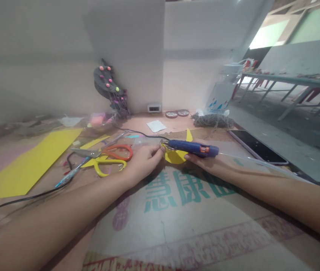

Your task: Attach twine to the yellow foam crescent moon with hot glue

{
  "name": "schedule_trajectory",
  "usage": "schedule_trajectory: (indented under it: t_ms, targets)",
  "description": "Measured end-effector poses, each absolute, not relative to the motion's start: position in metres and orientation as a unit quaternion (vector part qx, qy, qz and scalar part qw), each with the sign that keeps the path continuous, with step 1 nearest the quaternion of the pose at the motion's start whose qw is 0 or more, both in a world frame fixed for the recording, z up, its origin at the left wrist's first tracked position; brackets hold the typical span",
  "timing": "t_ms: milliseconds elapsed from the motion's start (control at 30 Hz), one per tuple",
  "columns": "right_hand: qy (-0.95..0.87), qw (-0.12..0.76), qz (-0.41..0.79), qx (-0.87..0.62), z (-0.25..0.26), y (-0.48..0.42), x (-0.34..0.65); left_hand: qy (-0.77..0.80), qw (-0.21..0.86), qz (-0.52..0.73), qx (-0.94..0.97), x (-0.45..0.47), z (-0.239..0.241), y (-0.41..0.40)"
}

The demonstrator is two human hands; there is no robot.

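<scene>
My right hand (202, 162) grips a blue hot glue gun (188, 146) with its nozzle aimed left and a clear glue stick (250, 157) trailing from its rear. A curved yellow paper cutout (176, 157), shaped somewhat like a crescent, shows beneath and behind the gun. Its left tip is pinched between the fingers of my left hand (148, 160). The nozzle is right beside those fingertips; whether it touches the paper I cannot tell. Just left of that hand lie scissors (113, 160) with one orange and one yellow handle loop.
A printed cardboard sheet (160, 233) lies under my hands. Yellow paper (32, 162) and a black cord (21, 197) are on the left. A phone (258, 146) rests at the right edge. Behind stand a grey crescent ornament (103, 82), a small digital clock (154, 108) and a white container (219, 92).
</scene>
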State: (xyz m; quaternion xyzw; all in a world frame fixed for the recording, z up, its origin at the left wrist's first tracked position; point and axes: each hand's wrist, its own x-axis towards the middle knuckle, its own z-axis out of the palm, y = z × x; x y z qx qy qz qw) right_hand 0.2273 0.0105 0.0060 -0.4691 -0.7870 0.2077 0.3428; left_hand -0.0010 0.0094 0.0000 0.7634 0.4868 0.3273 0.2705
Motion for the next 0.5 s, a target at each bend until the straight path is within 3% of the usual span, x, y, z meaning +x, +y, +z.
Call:
schedule_trajectory:
  t_ms: [500]
  targets:
    - [-0.770, 0.336, 0.240, -0.486, 0.0053, 0.0133, 0.2269, 0.491, 0.268, 0.331, 0.760, -0.0011, -0.0018, 0.0088]
